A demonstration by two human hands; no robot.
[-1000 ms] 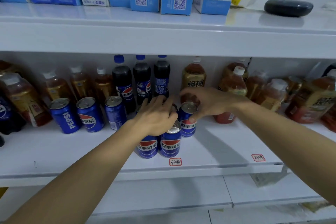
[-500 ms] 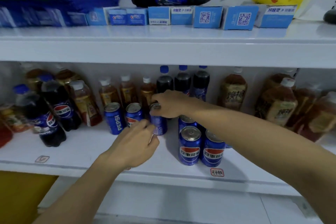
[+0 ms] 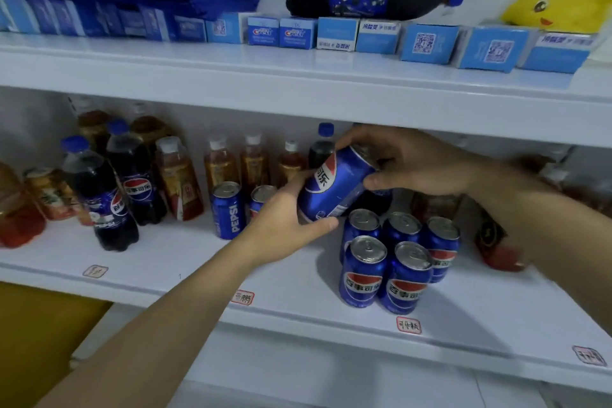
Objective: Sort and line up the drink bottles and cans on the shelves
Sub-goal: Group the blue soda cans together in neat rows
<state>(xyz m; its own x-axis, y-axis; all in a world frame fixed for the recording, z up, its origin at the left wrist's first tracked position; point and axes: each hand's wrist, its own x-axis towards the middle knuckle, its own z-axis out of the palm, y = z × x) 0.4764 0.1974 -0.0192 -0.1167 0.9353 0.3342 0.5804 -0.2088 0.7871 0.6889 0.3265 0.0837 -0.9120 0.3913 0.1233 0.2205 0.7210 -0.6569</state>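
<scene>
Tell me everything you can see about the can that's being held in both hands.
The held can is a blue metal Pepsi can with a red, white and blue logo and white Chinese characters. It is lifted off the shelf and tilted, top end up toward the right. The left hand cups its lower end; the right hand grips its top, hiding the lid. It hangs above the grouped cans.

Single head-worn view, close, facing forward and slightly down at the middle shelf (image 3: 298, 275); upper shelf (image 3: 298, 76) along the top.
</scene>
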